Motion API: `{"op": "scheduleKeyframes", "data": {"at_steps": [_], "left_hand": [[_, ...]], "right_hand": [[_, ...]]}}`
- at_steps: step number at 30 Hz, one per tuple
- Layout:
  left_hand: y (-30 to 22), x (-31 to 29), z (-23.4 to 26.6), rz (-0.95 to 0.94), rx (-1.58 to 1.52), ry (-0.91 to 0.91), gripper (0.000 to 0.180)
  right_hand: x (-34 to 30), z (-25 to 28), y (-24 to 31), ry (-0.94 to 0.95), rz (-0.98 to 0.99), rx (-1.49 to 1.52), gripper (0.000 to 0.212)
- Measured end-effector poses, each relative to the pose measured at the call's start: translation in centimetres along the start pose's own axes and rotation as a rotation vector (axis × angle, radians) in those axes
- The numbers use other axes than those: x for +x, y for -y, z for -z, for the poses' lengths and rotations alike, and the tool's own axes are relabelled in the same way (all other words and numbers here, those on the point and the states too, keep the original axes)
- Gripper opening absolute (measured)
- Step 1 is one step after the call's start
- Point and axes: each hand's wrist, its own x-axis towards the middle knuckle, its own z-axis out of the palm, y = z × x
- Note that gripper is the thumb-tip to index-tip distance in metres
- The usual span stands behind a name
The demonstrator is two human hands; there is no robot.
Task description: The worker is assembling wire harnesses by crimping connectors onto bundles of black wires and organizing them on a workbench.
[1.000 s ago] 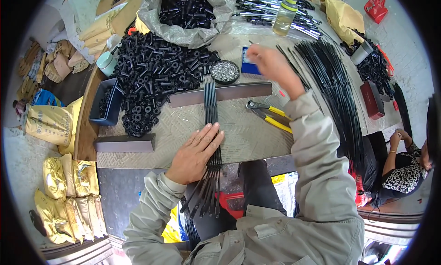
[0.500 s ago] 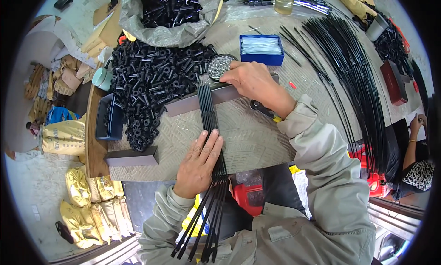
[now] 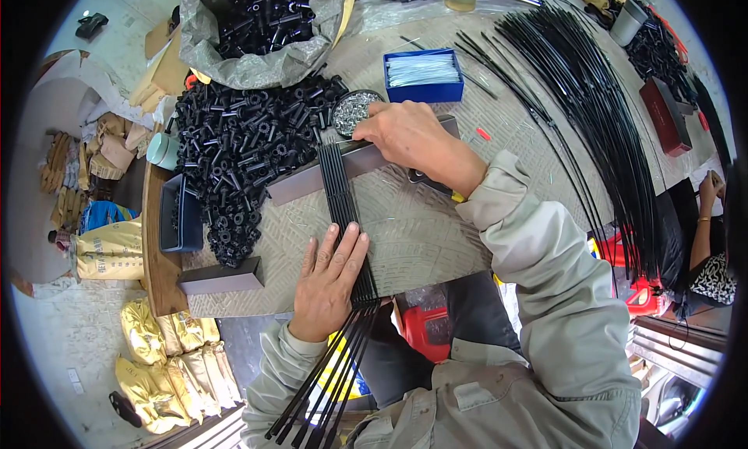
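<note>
My left hand (image 3: pixel 329 281) lies flat, fingers stretched, on a row of thin black rods (image 3: pixel 340 196). The rods lie side by side across the table, and their near ends fan out past its front edge. Their far ends rest across a long grey bar (image 3: pixel 300 186). My right hand (image 3: pixel 409 141) is above that bar, with thumb and fingertips drawn together at the rim of a round dish (image 3: pixel 355 112) of small shiny metal pieces. What the fingertips hold, if anything, is hidden. Under my right wrist, a dark tool (image 3: pixel 425 178) is partly covered.
A heap of black tubular parts (image 3: pixel 241 153) spreads on the left, below a grey sack (image 3: pixel 210 63) of similar parts. A blue box (image 3: pixel 423 87) holds thin pale sticks. Long black rods (image 3: pixel 576 114) lie to the right. Another grey bar (image 3: pixel 222 278) lies near the front left edge.
The whole view has shifted slightly, so the table's far things sit further left. My left hand stays on the rods, and my right hand remains at the dish's rim.
</note>
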Motion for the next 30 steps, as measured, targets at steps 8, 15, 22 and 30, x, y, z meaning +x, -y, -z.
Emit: {"op": "scheduleKeyframes", "data": {"at_steps": [8,15,22,30], "left_hand": [[-0.1,0.0,0.0,0.003,0.02,0.002,0.087],[-0.7,0.2,0.4,0.085,-0.082,-0.043,0.053],[-0.7,0.2,0.3,0.073,-0.063,-0.041,0.053],[-0.5,0.4,1.2,0.038,-0.132,-0.047,0.075]], "right_hand": [[-0.1,0.1,-0.2,0.01,-0.013,-0.002,0.014],[-0.1,0.1,-0.2,0.011,-0.004,0.009,0.013],[0.2,-0.3,0.0,-0.015,0.046,-0.015,0.013],[0.8,-0.8,0.1,-0.07,0.115,0.014,0.012]]}}
